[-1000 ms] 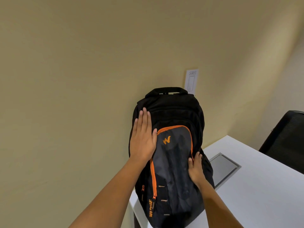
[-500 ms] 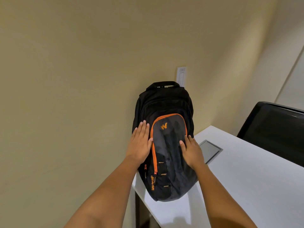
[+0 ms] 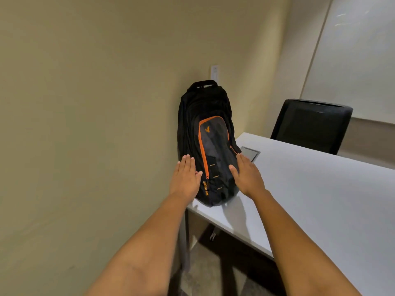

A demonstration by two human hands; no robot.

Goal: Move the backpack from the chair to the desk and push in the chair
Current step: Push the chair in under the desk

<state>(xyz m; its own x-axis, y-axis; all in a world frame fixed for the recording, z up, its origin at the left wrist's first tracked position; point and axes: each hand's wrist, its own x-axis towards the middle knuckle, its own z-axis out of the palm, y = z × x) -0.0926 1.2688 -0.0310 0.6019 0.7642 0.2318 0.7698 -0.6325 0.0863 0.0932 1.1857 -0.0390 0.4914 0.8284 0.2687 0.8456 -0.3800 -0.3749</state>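
A black backpack (image 3: 208, 133) with an orange zip and grey front pocket stands upright on the left corner of the white desk (image 3: 320, 193), leaning against the beige wall. My left hand (image 3: 186, 178) lies flat and open at its lower left side. On the lower right side of the pack my right hand (image 3: 245, 174) is flat with fingers extended. Neither hand grips anything. A black chair (image 3: 312, 124) shows its backrest beyond the far edge of the desk.
A grey cable hatch (image 3: 251, 152) is set into the desk just right of the backpack. A white wall plate (image 3: 214, 73) sits above the pack. The desk leg (image 3: 186, 242) and dark floor show below the desk's near edge. A whiteboard (image 3: 359, 50) hangs at the right.
Both hands have slid down the backpack's front to its lower sides. The view has pulled back and turned right, showing more of the desk and the chair.
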